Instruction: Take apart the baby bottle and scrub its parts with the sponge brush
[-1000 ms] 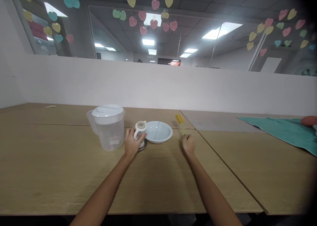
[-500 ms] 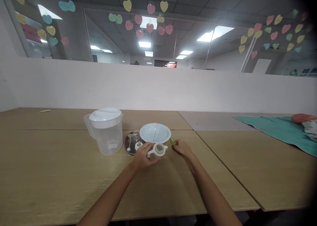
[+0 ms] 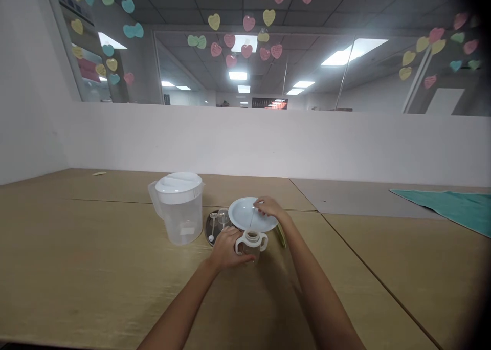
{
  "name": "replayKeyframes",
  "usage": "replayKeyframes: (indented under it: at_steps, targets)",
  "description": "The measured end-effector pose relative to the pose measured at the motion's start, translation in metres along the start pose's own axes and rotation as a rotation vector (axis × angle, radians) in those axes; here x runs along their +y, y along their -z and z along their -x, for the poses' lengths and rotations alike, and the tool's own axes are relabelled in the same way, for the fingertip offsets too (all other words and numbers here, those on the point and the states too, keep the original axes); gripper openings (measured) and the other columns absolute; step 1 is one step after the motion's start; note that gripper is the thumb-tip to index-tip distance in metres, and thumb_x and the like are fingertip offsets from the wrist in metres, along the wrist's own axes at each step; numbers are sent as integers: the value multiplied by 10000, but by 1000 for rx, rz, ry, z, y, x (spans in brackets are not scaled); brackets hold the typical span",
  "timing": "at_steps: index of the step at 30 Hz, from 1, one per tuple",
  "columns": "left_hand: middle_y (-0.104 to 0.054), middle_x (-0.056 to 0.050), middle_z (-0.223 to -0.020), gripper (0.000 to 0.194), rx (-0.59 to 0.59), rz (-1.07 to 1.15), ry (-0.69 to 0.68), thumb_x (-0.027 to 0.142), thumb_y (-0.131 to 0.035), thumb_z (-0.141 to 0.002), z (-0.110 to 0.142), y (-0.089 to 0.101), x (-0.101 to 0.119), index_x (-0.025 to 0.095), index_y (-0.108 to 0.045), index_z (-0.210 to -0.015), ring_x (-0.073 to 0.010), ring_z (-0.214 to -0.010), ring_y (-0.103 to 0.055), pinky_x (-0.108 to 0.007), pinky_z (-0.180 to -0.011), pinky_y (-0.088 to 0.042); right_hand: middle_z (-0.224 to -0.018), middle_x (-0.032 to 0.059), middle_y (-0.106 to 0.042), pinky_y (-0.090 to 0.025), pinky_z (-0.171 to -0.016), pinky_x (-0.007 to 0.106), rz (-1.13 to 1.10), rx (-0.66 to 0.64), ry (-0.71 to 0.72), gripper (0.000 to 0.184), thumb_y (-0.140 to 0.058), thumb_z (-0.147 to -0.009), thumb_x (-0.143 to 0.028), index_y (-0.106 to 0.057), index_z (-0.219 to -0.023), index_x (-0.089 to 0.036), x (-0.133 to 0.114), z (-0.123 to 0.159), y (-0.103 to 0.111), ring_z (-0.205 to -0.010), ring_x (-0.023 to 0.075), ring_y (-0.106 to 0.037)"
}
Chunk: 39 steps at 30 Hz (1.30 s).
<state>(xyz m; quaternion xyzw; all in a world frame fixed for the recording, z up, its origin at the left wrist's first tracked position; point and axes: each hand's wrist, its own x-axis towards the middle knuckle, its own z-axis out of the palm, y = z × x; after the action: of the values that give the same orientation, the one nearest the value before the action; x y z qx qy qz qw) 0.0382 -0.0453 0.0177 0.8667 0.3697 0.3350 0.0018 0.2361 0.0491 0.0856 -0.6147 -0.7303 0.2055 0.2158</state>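
My left hand [image 3: 226,250] is closed around a clear bottle [image 3: 251,251] with a white two-handled collar. The bottle is upright with its mouth uncovered, in front of the white bowl [image 3: 240,218]. Over the bowl's right side, my right hand [image 3: 268,206] pinches the upper end of a thin straight stick [image 3: 251,220] lying across the bowl; its exact kind is too fine to make out. A yellow-green brush-like tool [image 3: 281,236] rests right of the bowl, beside my right forearm. Behind my left hand, a dark round tray [image 3: 209,233] carries small clear and white bottle parts.
A translucent lidded pitcher [image 3: 180,217] stands left of the tray. A teal cloth [image 3: 452,206] lies at the far right. One small flat pale piece [image 3: 99,173] is at the back left. Behind the table rises a white wall [image 3: 245,143] with windows.
My left hand has brought the bottle from the tray toward me and right. My right hand has laid down the yellow-green tool beside the bowl, let go, and reached into the bowl.
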Motion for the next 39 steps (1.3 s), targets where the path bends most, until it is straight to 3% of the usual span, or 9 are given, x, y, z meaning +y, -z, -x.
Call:
replayKeyframes:
  at_steps: [4, 7, 9, 11, 15, 19, 23, 29, 39]
  targets:
    - [-653, -81, -886, 617, 3, 76, 20, 668, -611, -632, 3, 10, -7, 202, -621, -1036, -254, -864, -579, -376, -814, -417, -666, 30, -634, -389, -509, 154, -46, -163, 7, 253, -524, -806, -298, -659, -933, -125, -7, -13, -25, -500, 68, -524]
    - [-641, -87, -915, 549, 213, 240, 106, 607, -439, -798, 6, 17, -20, 175, -571, -1109, -232, -893, -581, -369, -843, -423, -624, 37, -621, -397, -469, 162, -26, -191, -12, 195, -541, -777, -268, -658, -787, -112, -3, -19, -36, -474, 79, -513]
    - [-643, -82, -902, 439, 389, 280, 279, 501, -345, -881, 7, 21, -29, 166, -586, -1030, -207, -869, -592, -339, -814, -443, -609, 40, -617, -397, -456, 168, -3, -195, -7, 168, -546, -757, -243, -647, -735, -110, -1, -20, -41, -454, 81, -505]
    - [-650, -72, -890, 376, 448, 236, 430, 428, -334, -901, 7, 23, -39, 168, -597, -967, -192, -827, -600, -312, -765, -457, -620, 40, -625, -398, -457, 170, 18, -197, 12, 158, -531, -754, -227, -645, -745, -117, -1, -21, -47, -449, 82, -506]
    - [-643, -83, -993, 277, 298, -40, 558, 279, -370, -881, 5, 23, -51, 174, -616, -954, -204, -882, -604, -322, -782, -455, -652, 66, -643, -397, -481, 188, 82, -198, 45, 185, -497, -758, -214, -647, -754, -106, -5, -22, -56, -489, 107, -538]
    - [-625, -102, -1047, 272, 154, -217, 657, 224, -390, -859, 5, 20, -55, 167, -624, -985, -212, -883, -619, -324, -772, -461, -751, 85, -670, -401, -564, 198, 165, -185, 87, 148, -556, -707, -205, -664, -749, -113, -7, -19, -60, -664, 152, -597]
    - [-627, -103, -1063, 275, 86, -244, 662, 230, -398, -861, 4, 20, -55, 171, -631, -996, -209, -896, -621, -320, -788, -459, -838, 97, -682, -385, -592, 204, 227, -184, 117, 138, -582, -676, -187, -679, -752, -126, -8, -15, -63, -765, 174, -597]
    - [-618, -111, -1140, 291, -89, -324, 655, 210, -406, -849, -1, 24, -44, 181, -630, -1034, -209, -966, -614, -306, -812, -448, -796, 80, -678, -335, -529, 202, 226, -242, 133, 145, -608, -644, -177, -687, -751, -120, -9, -6, -64, -679, 150, -570]
    - [-683, -184, -914, 311, -192, -385, 754, 302, -417, -845, -2, 28, -43, 143, -685, -846, -291, -861, -652, -369, -717, -472, -791, 52, -665, -345, -545, 191, 195, -349, 143, 141, -586, -639, -152, -678, -743, -124, -12, 6, -50, -688, 131, -556]
